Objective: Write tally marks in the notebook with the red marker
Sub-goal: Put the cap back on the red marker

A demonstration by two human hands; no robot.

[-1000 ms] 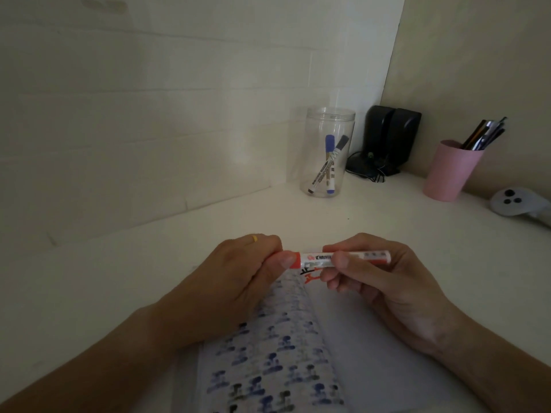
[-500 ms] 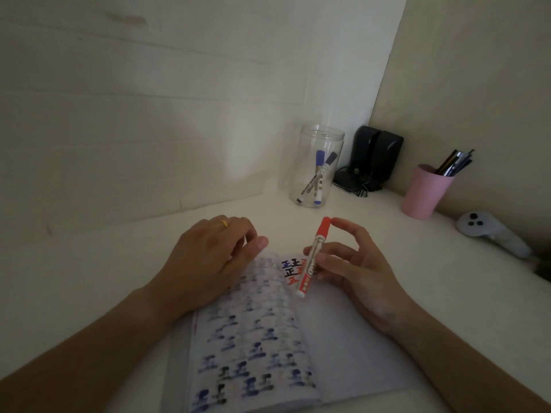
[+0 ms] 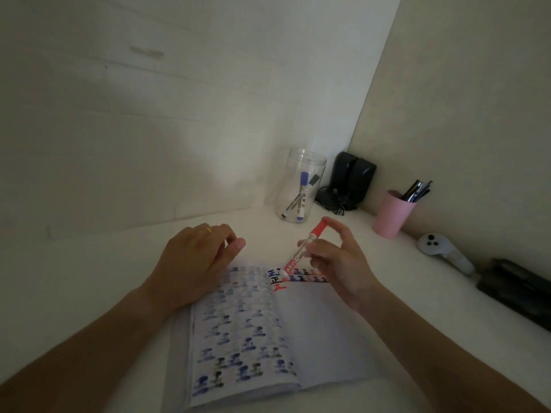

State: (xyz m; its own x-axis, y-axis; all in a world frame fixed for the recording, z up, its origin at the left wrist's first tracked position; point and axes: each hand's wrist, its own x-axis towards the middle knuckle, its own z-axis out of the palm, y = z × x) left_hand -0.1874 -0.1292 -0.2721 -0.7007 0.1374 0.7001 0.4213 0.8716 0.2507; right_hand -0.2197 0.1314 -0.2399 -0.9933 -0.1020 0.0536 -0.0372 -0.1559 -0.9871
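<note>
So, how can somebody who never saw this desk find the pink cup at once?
Look where the two walls meet, at the clear jar and the black speakers. The pink cup stands on the desk to their right, against the wall. It is the only pink thing, with dark pens sticking out.

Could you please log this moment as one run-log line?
right hand: holds red marker | cap: on | left hand: on notebook | writing: paused

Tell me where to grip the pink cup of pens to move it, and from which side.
Grip the pink cup around its bare lower wall, coming in from the front. The pens stick out of its open top and lean right, so a top grasp is blocked, and the wall stands close behind it.
</note>
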